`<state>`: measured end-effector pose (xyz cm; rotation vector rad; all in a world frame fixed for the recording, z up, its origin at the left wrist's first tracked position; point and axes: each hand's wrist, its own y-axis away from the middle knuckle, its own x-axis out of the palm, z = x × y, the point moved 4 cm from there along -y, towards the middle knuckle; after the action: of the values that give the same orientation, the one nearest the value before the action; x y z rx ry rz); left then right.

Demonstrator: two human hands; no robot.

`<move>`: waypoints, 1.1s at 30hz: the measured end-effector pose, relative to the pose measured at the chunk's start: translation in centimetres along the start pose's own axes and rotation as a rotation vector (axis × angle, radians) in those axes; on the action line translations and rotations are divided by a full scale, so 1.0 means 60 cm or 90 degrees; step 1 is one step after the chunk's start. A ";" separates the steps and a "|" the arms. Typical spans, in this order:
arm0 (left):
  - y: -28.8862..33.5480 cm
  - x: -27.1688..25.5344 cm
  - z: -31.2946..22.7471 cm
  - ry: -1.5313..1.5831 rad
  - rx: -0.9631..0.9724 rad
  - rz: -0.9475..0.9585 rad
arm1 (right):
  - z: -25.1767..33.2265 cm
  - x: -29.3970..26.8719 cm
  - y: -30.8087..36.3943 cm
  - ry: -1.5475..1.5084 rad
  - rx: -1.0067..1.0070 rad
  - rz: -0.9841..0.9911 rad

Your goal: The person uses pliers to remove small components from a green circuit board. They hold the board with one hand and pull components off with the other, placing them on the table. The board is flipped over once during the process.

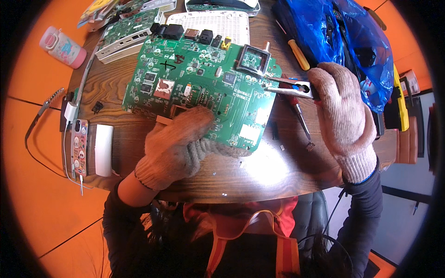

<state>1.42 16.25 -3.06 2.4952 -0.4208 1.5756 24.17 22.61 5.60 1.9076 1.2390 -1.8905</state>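
A large green circuit board [208,125] is held above the wooden table, tilted, its row of connectors along the far edge. My left hand [178,136], in a beige knitted glove, grips its near left side with the thumb on top. My right hand [340,106], gloved alike, is closed around a pair of pliers [289,88], whose handles are mostly hidden in the glove. The plier jaws reach the board's right edge, just below a square metal frame [253,60]; whether they pinch anything there cannot be made out.
Behind the board lie a white vented cover [211,25] and another green board [130,32]. A yellow-handled screwdriver [299,54] and a red-handled screwdriver [302,119] lie right, near a blue plastic bag [313,28]. A phone [80,146], a white curved piece [103,150] and a pink-based bottle [62,47] are left.
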 end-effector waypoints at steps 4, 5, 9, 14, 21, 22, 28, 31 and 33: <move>0.003 -0.002 -0.006 -0.183 0.037 0.029 | -0.003 -0.001 -0.012 0.050 -0.066 -0.021; 0.003 -0.001 -0.007 -0.242 0.056 0.055 | -0.002 -0.002 -0.014 0.062 -0.077 -0.034; 0.002 -0.008 0.000 -0.077 0.008 0.087 | 0.002 0.000 -0.016 0.101 -0.078 -0.009; 0.009 -0.023 0.004 -0.217 0.051 0.077 | 0.005 -0.002 -0.009 0.185 -0.165 0.013; 0.035 -0.004 -0.022 -1.143 0.447 0.139 | 0.007 0.030 0.017 -0.127 0.082 0.253; 0.036 -0.002 -0.021 -1.208 0.471 0.147 | 0.015 0.021 0.025 -0.202 0.069 0.232; 0.024 -0.026 -0.013 -0.741 0.146 0.024 | 0.035 0.032 0.062 -0.780 0.199 0.581; 0.017 -0.037 -0.007 -0.267 -0.018 -0.068 | 0.044 0.033 0.061 -0.949 0.199 0.603; 0.011 -0.037 -0.014 -0.182 -0.022 -0.110 | 0.042 0.042 0.063 -0.979 0.286 0.617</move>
<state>-0.40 16.19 -4.70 2.6557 -0.2551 1.1456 24.39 19.62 1.36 0.3712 -0.4997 -2.0683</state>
